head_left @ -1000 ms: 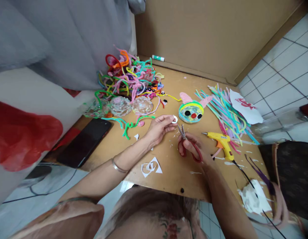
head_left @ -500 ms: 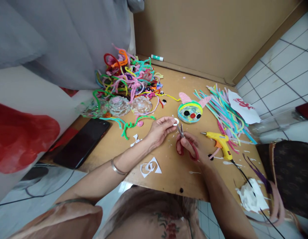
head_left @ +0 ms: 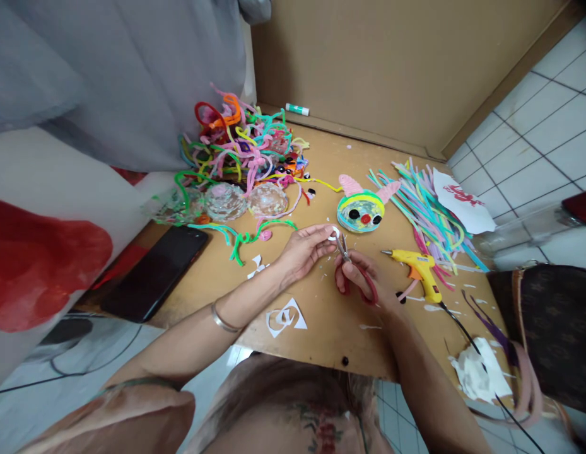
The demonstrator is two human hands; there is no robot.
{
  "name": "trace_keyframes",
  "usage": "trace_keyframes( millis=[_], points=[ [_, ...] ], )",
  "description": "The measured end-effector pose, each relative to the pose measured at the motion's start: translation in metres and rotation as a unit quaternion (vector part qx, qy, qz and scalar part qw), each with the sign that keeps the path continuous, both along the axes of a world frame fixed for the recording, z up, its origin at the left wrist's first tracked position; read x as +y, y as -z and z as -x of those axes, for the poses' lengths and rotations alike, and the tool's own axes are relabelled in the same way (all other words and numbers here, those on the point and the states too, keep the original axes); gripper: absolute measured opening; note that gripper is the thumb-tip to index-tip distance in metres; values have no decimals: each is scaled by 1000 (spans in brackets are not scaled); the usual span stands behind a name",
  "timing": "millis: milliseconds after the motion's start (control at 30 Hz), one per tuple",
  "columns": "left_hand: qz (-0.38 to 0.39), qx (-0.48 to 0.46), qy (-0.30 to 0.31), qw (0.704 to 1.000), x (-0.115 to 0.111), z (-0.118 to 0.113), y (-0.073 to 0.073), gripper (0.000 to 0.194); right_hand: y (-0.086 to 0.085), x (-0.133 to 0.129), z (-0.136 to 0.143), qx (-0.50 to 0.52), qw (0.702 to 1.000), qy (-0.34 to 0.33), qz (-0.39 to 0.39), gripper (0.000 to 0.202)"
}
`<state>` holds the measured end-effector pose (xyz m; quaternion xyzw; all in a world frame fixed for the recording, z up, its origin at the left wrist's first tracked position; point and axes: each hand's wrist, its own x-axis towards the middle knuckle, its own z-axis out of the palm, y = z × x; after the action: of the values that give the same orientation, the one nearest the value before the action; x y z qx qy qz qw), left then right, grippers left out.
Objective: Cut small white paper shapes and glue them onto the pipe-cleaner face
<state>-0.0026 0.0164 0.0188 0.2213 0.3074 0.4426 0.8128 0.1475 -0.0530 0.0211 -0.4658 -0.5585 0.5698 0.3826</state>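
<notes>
Between thumb and fingers, my left hand pinches a small white paper ring. My right hand is wrapped round red-handled scissors, whose slightly parted blades point up at the ring's lower right edge. Just beyond the hands sits a round pipe-cleaner head with pink ears, black-and-white eyes and a red nose. White paper scraps with cut-out curves lie on the table near its front edge.
A yellow glue gun lies right of my right hand, near loose pipe cleaners. Tangled pipe cleaners and clear balls fill the back left. A black phone lies at the left edge, a brown bag at the right.
The white ring has turned slightly in my left fingers, and its opening shows more. The scissors stay beside it, with both hands almost in the same place.
</notes>
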Motion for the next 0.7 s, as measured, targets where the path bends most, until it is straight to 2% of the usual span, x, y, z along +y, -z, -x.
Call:
trace_keyframes(
  millis=[700],
  points=[
    [16,2,35,999,0,2,-2,8,-1,1,2,1,1000,24,-1,33]
  ],
)
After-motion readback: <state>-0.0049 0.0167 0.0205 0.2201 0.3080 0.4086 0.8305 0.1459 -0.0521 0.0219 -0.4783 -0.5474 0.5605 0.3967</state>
